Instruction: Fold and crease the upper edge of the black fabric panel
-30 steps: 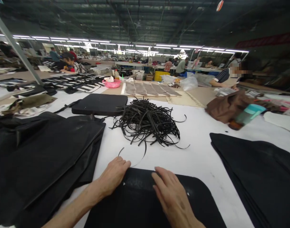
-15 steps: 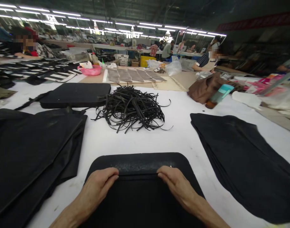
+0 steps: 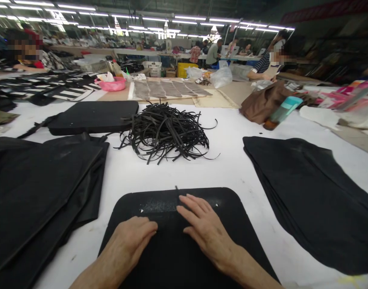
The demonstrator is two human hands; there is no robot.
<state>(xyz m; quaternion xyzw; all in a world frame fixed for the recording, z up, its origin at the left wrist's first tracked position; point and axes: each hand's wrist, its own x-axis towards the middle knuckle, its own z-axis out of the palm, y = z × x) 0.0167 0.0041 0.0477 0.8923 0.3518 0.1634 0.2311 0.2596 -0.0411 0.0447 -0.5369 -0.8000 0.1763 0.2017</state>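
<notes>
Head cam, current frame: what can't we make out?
All head view:
Black round-cornered flat panel: near end cut off by bottom edge.
Thin black strip: lower end lost around right hand.
Left hand: curled fingers hide any grip.
Tangled black strip pile: count hidden by overlap.
Dark red banner: any lettering too blurred.

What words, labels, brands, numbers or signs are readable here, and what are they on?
No text is readable.
Red banner, upper right: too dark and blurred to make out any lettering.
Nearest black panel: two small white triangular marks, no legible words.
Turquoise-topped bottle: no legible label.
</notes>
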